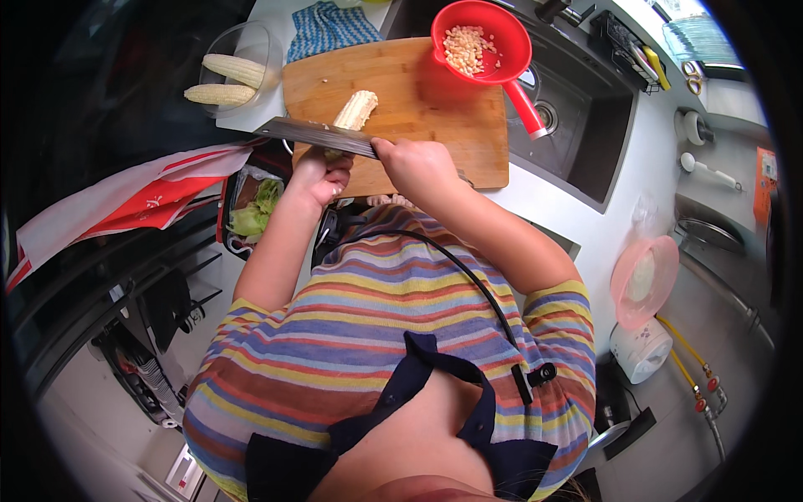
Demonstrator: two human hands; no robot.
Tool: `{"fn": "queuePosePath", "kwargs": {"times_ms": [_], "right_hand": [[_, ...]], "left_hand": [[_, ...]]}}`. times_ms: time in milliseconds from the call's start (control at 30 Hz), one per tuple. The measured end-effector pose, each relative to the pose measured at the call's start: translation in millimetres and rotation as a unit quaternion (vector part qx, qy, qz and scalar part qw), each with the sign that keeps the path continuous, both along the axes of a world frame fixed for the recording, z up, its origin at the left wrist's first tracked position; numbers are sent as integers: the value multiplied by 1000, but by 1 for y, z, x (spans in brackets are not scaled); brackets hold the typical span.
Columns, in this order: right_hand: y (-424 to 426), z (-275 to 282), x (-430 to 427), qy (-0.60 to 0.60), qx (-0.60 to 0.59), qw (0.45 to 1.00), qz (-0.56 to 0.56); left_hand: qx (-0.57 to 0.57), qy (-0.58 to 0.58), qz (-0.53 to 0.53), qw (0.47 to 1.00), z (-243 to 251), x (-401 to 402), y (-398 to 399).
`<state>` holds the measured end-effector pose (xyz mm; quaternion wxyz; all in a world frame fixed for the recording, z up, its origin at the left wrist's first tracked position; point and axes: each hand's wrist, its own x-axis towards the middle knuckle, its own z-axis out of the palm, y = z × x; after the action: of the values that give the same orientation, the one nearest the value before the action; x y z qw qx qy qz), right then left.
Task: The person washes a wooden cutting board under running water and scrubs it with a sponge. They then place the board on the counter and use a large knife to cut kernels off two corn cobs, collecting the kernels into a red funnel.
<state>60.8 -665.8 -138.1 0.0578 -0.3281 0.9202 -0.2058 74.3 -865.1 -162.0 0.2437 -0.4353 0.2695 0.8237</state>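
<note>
A partly stripped corn cob [357, 110] is tilted over the wooden cutting board [408, 69]. My left hand [323, 177] grips its near end, and bits of corn cling to the fingers. My right hand [421, 164] is closed around the handle of a wide-bladed kitchen knife [320, 135]. Its blade lies across the cob, just beyond my left fingers, and hides part of it. The knife handle is mostly covered by my fist. At the far right of the board, a red plastic strainer with a handle [517, 31] holds loose corn kernels [465, 51].
Two corn ears [235, 70] lie in a clear bowl [273, 53] at the far left, near a blue patterned cloth [323, 28]. A dark sink [583, 119] borders the board's right side. Green leaves [256, 207] fill a bin below left. A pink basin [662, 270] stands right.
</note>
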Motion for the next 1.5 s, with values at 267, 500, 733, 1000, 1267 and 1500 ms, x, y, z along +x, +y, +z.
{"fn": "queuePosePath", "kwargs": {"times_ms": [267, 500, 733, 1000, 1267, 1500], "right_hand": [[-2, 9, -7, 14, -16, 1000, -15], [7, 23, -6, -38, 19, 999, -19], [3, 32, -23, -80, 46, 996, -16], [-12, 29, -39, -70, 74, 995, 12], [0, 4, -38, -58, 8, 998, -4], [22, 33, -30, -103, 53, 993, -7]], "left_hand": [[109, -9, 43, 993, 10, -6, 6], [109, -56, 36, 992, 13, -9, 18], [116, -58, 39, 991, 21, -22, 21], [13, -62, 9, 998, 29, -26, 44], [196, -78, 124, 970, 21, -24, 31], [214, -44, 127, 967, 18, -16, 32]]}}
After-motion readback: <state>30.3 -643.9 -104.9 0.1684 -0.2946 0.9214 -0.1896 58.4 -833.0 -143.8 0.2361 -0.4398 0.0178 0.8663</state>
